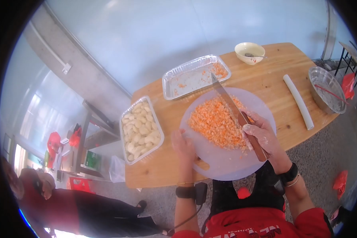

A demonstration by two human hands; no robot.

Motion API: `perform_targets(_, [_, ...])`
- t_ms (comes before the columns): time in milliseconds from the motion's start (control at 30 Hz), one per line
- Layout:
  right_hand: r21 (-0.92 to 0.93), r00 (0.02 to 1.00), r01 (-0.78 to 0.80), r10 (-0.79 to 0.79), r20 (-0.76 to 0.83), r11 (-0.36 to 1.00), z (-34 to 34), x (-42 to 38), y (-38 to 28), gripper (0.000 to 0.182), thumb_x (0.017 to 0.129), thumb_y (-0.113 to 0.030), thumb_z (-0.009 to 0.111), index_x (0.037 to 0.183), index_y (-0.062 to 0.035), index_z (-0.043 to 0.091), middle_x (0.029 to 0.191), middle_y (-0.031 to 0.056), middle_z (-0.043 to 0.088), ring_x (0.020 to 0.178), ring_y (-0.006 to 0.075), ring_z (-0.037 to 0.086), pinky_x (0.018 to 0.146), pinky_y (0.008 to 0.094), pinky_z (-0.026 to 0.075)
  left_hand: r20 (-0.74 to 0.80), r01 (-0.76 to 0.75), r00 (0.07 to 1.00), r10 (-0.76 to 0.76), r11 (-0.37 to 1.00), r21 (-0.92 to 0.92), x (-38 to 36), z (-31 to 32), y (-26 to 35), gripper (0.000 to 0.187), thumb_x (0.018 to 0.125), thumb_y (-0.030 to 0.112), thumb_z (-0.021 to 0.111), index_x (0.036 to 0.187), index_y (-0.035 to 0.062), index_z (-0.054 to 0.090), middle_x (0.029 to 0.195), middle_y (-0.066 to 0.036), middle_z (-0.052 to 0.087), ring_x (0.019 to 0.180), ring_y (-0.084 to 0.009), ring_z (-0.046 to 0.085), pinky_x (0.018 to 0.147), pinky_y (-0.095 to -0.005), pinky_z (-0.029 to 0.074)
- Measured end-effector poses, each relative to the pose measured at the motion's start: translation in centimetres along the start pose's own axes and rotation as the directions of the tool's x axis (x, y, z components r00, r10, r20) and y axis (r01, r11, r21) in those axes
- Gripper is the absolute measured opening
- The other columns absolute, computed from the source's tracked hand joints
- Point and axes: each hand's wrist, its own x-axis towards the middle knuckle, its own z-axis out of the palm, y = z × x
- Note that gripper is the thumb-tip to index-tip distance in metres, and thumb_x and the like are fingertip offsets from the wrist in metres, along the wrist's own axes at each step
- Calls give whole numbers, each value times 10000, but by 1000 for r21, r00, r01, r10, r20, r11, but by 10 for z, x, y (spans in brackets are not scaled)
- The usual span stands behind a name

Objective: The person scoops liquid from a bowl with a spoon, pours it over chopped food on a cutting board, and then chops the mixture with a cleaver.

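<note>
A heap of finely chopped orange and pale food (214, 123) covers much of a round, whitish cutting board (234, 166). My right hand (263, 137) is wrapped round the wooden handle of a knife (228, 99), whose blade slants over the heap and points up to the left. At the board's left edge is my left hand (183, 146), its fingers blurred and partly hidden. Behind the board stands a foil tray (182, 81) with scraps of the same orange food. To the left, another foil tray (156, 144) holds many pale, rounded pieces.
The wooden table (152, 174) also bears a cream bowl (249, 52) with a spoon, a white rolling pin (298, 102) and a metal basin (327, 89) with red sticks at the right edge. Another person (87, 208) is at the lower left, near shelves (95, 137).
</note>
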Motion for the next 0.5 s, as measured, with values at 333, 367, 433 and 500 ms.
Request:
perform_targets(333, [-10, 999, 41, -41, 27, 999, 0, 5, 1, 524, 829, -101, 550, 1334, -55, 420, 685, 9, 520, 496, 61, 483, 402, 204, 402, 28, 33, 999, -33, 999, -13, -1, -2, 1, 288, 697, 3, 496, 984, -9, 520, 965, -207, 523, 974, -392, 489, 846, -476, 385])
perform_targets(367, [20, 998, 53, -54, 30, 998, 1, 1, -4, 526, 827, -107, 551, 1334, -54, 420, 685, 10, 521, 492, 60, 481, 401, 203, 399, 26, 28, 999, -28, 1000, 7, -1, -2, 3, 292, 698, 1, 495, 989, -9, 518, 968, -206, 524, 978, -393, 487, 847, -475, 385])
perform_targets(433, [-33, 1000, 29, -29, -4, 999, 0, 5, 3, 525, 830, -103, 550, 1335, -54, 417, 683, 13, 524, 489, 60, 482, 406, 200, 398, 28, 24, 999, -25, 999, 27, -2, -2, 5, 295, 699, -1, 493, 993, -8, 516, 971, -206, 524, 981, -394, 485, 847, -475, 384])
perform_targets(500, [-85, 999, 12, -15, -34, 996, -1, 8, 10, 523, 833, -100, 549, 1337, -53, 415, 680, 15, 528, 487, 60, 482, 411, 198, 397, 9, 14, 1000, -14, 1000, 10, -2, -1, 4, 301, 698, -6, 485, 999, -7, 513, 966, -206, 524, 975, -398, 485, 842, -473, 387])
